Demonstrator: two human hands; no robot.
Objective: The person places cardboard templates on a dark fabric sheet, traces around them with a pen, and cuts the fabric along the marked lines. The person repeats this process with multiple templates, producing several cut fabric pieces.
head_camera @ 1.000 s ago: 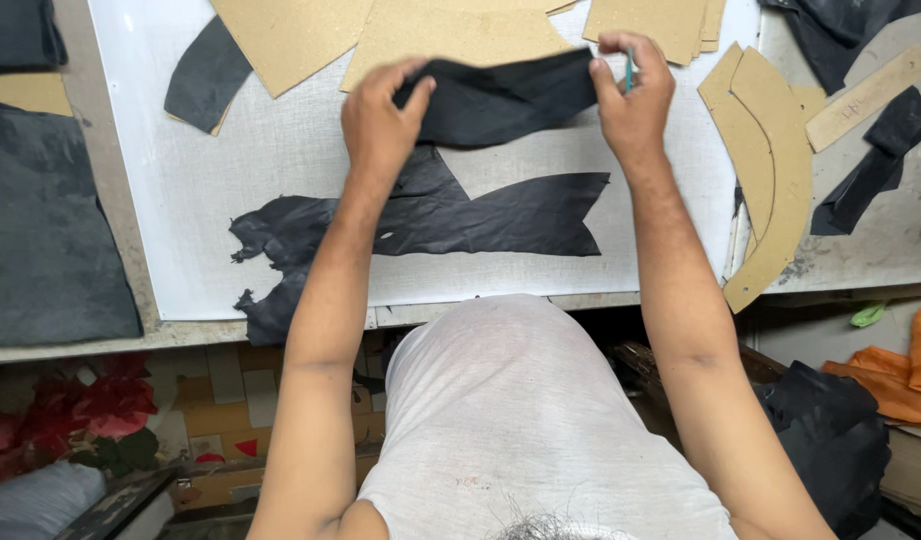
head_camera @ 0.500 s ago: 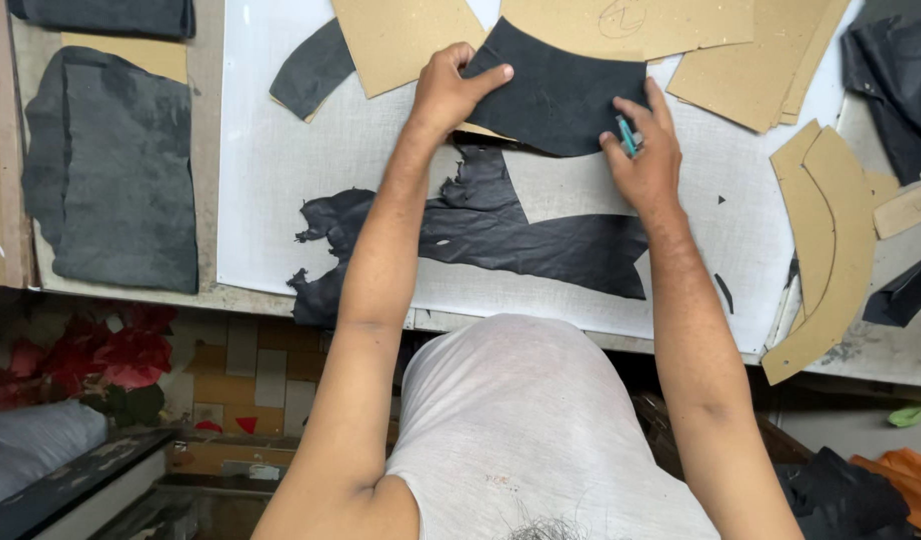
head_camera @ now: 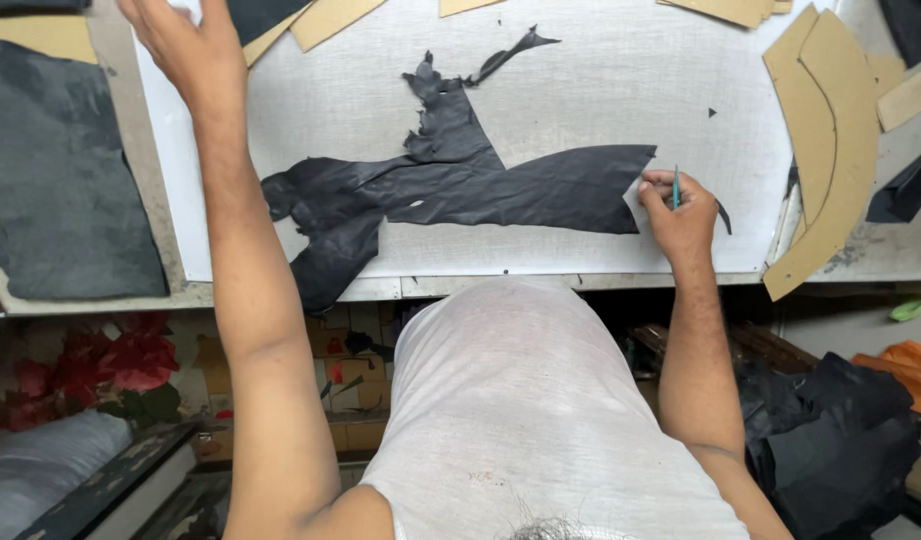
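- Head view, work surface: black leather offcut (head_camera: pixel 451 190) lying flat on the white cutting board (head_camera: pixel 621 80), its ragged tail pointing toward the far edge and its lower left flap hanging over the near edge.
- Head view, right hand (head_camera: pixel 681 212): fingers closed round a slim teal-handled tool (head_camera: pixel 676 187), resting just beside the offcut's right end.
- Head view, left hand (head_camera: pixel 176 45): stretched to the far left corner, fingers partly out of frame; whether it holds anything cannot be told.
- Head view, surroundings: tan card patterns (head_camera: pixel 826 140) at the right, a grey hide (head_camera: pixel 56 180) at the left.
- Handling, as a judgement: the offcut looks thin, limp and light, apt to wrinkle; pinching its straight right edge seems the surest hold.
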